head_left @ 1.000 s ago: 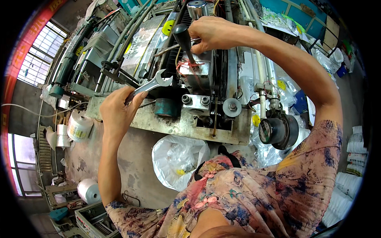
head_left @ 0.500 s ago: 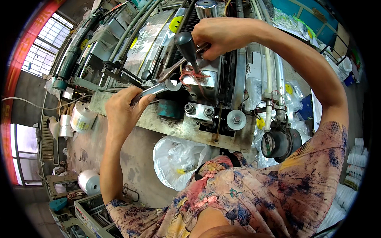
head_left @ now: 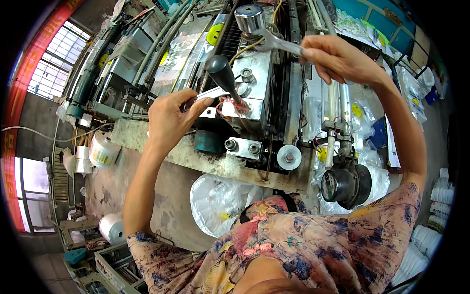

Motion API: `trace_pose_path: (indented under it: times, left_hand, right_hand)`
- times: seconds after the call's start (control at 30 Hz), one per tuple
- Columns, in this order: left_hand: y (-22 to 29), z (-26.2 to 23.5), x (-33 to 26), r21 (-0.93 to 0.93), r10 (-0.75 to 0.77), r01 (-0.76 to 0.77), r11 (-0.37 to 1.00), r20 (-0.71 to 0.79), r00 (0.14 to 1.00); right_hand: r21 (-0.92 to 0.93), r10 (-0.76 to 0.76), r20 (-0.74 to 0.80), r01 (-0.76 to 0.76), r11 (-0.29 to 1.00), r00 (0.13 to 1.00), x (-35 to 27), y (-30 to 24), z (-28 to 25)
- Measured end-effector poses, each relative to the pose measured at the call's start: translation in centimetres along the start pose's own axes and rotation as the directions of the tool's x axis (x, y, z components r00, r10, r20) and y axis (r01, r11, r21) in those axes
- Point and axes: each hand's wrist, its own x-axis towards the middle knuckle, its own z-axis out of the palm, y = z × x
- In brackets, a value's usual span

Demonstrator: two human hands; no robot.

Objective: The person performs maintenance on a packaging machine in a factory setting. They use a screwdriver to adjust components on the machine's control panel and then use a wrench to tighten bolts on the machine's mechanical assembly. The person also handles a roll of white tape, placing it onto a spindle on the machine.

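Note:
My left hand (head_left: pixel 169 117) is closed around a steel wrench (head_left: pixel 215 92). The wrench's far end reaches toward the metal block (head_left: pixel 255 71), passing behind a black-knobbed lever (head_left: pixel 219 68) that partly hides it. Whether it grips a nut there I cannot tell. Up to the right, my right hand (head_left: pixel 338 58) holds a second wrench, an open-ended one (head_left: pixel 283 45), by its handle. Its jaw lies over a yellow cable, just below a chrome cylinder (head_left: pixel 249 19). A hex bolt (head_left: pixel 246 75) stands on the block between the two hands. Red string is tied around the lever's base.
The machine's metal bed edge (head_left: pixel 215 164) runs in front of me, with a round white disc (head_left: pixel 289 157) at its corner. A clear plastic bag (head_left: pixel 215 203) sits below. Film rolls (head_left: pixel 104 149) stand at left; a round black gauge-like part (head_left: pixel 342 183) hangs at right.
My right hand has moved right, away from the lever, bringing its wrench over beside the chrome cylinder. My left hand has shifted up and right, its wrench's head now behind the lever.

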Motion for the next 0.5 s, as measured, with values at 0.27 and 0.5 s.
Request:
trace_pose_path:
  times: [0.27, 0.5]
  left_hand:
    - [-1.3, 0.9, 1.3, -0.030, 0.062, -0.062, 0.998, -0.007, 0.998]
    - [-0.8, 0.6, 1.6, -0.088, 0.018, -0.008, 0.996, 0.114, 0.993]
  right_hand:
    - [0.192, 0.082, 0.173, -0.115, 0.975, 0.981, -1.5, 0.3, 0.1]
    - [0.203, 0.150, 0.249, -0.203, 0.958, 0.957, -0.9, 0.1, 0.4]
